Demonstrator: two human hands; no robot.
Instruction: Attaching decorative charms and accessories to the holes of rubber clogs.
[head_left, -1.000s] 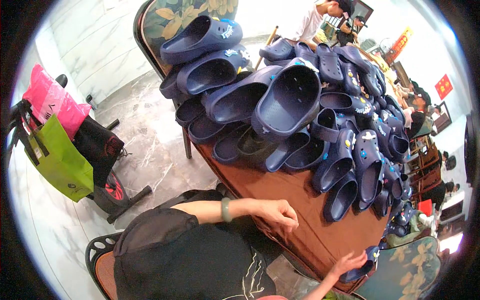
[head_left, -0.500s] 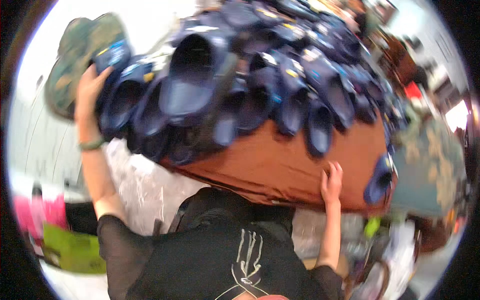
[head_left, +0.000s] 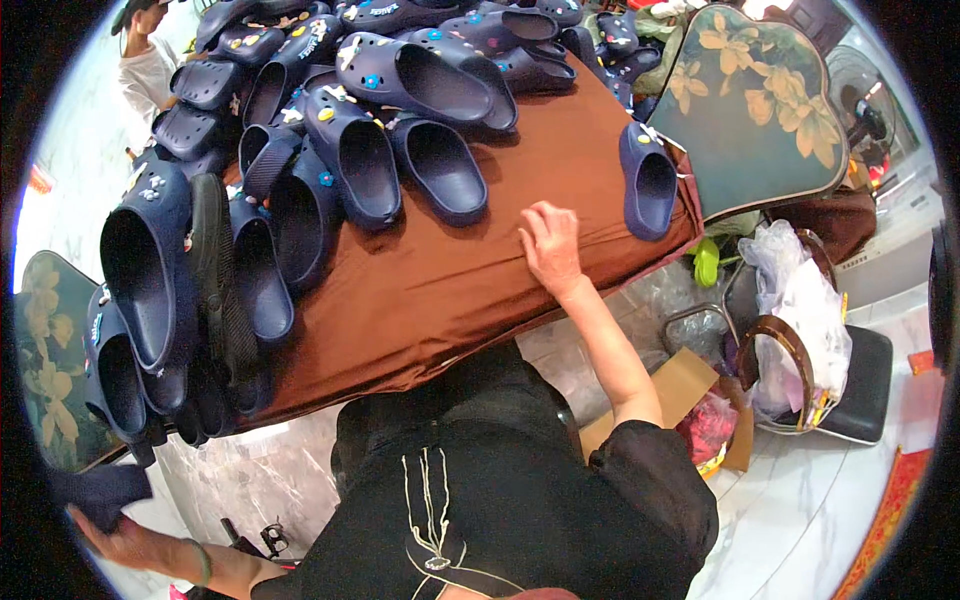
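My left hand (head_left: 125,543), low at the far left, is closed on a navy clog (head_left: 108,492) held beside the table's left end. The clog is partly cut off by the dark picture rim. My right hand (head_left: 552,245) rests on the brown cloth (head_left: 450,290) of the table, its fingers loosely bent and a little apart, with nothing in them. Nearest to it on the left lies a navy clog (head_left: 441,168), toe away from me. Another single navy clog (head_left: 650,185) stands to its right, near the table's right edge.
Several navy clogs with small charms are heaped over the far and left parts of the table, among them a large clog (head_left: 150,270). Floral panels (head_left: 750,110) flank the table. At right stand a chair (head_left: 865,380) with bags and a cardboard box (head_left: 670,390). Another person (head_left: 140,75) is at far left.
My view has swung toward the right. My left hand has left the row of clogs and come down and back with one clog. My right hand still rests on the cloth.
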